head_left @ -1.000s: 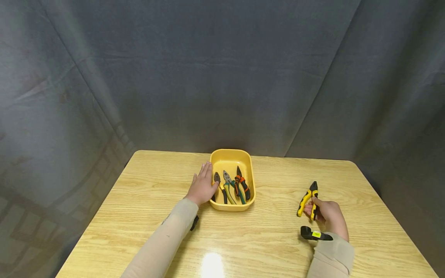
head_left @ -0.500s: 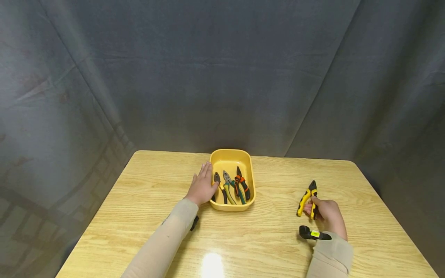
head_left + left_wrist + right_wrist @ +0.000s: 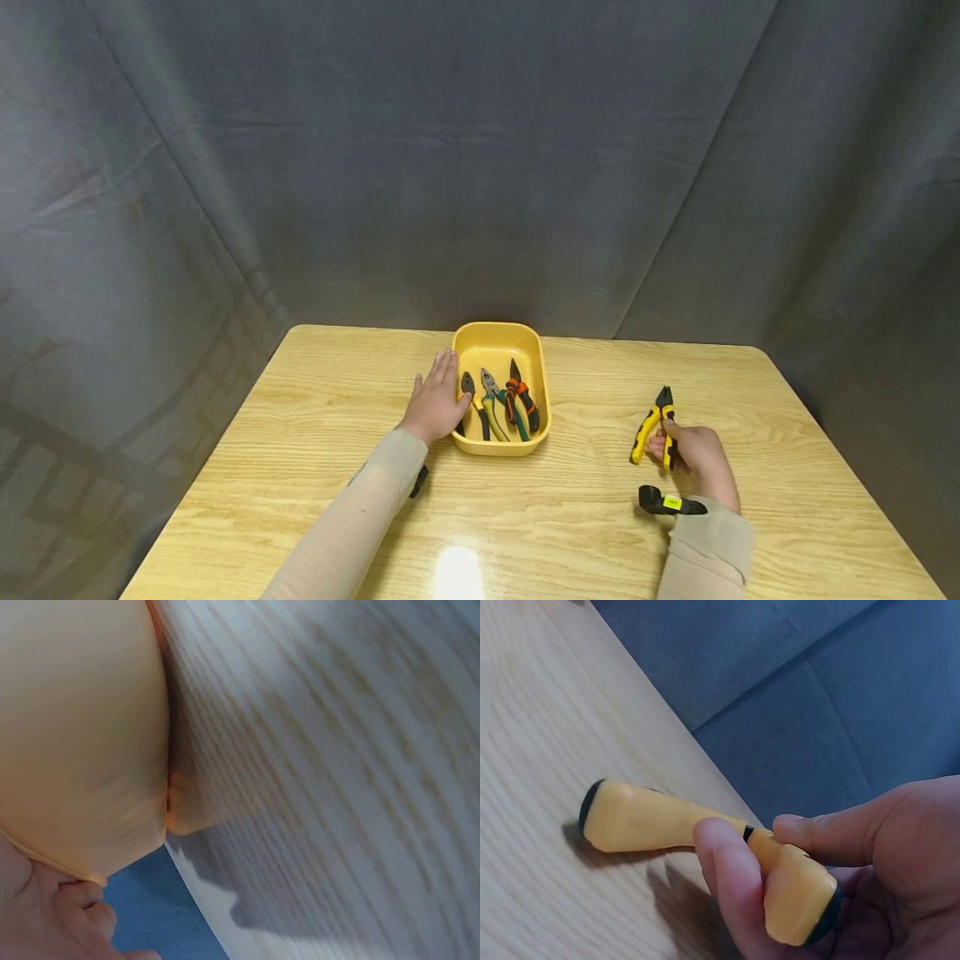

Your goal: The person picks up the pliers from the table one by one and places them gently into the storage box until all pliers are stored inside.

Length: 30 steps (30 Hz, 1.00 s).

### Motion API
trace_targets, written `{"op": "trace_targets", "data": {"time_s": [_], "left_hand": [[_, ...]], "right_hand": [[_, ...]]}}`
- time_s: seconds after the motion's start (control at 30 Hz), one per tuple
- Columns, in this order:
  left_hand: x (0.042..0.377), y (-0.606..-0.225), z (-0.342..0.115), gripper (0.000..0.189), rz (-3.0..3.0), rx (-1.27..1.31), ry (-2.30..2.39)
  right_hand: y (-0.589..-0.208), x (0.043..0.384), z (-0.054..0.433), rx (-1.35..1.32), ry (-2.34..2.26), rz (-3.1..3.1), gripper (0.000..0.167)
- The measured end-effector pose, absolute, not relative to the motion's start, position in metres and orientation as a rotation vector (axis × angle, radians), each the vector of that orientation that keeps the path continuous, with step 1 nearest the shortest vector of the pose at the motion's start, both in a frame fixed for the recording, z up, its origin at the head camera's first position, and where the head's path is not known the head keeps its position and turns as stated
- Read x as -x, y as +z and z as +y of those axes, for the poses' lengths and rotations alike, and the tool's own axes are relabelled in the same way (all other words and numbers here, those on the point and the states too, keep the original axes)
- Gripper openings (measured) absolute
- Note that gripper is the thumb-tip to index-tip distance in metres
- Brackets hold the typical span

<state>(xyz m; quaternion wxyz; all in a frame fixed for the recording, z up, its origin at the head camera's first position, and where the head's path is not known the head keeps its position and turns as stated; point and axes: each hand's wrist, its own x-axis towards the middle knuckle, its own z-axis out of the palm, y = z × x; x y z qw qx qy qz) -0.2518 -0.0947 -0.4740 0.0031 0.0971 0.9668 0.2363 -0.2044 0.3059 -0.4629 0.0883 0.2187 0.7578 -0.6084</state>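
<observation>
My left hand point(image 3: 435, 404) lies along the left rim of a yellow plastic bin point(image 3: 545, 383), its fingers straight against the outside and the thumb reaching over the rim. In the left wrist view the fingers point(image 3: 75, 919) show beside the bin's wall point(image 3: 82, 735). At the right, my right hand point(image 3: 697, 454) holds yellow-and-black pliers point(image 3: 643, 437) by one handle, between thumb and fingers. Their black jaws point away and the handles are spread. Close up, the free yellow handle point(image 3: 637, 817) hangs low over the wood, casting a shadow.
Inside the bin lie black-and-yellow pliers point(image 3: 480, 408), green-and-yellow pliers point(image 3: 493, 404) and orange-and-black pliers point(image 3: 527, 402). The wooden table point(image 3: 585, 517) ends at a grey cloth backdrop point(image 3: 480, 167). Between bin and right hand stretches table surface.
My right hand and the pliers have shifted slightly left, toward the bin, and a little away from me. The left hand and the bin have stayed in place.
</observation>
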Motion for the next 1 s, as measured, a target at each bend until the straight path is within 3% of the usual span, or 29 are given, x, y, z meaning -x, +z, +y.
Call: {"op": "trace_targets", "data": {"time_s": [1.0], "left_hand": [[0.25, -0.468, -0.095, 0.078, 3.025, -0.269, 0.637]], "right_hand": [[-0.457, 0.216, 0.281, -0.476, -1.914, 2.168, 0.04]]}}
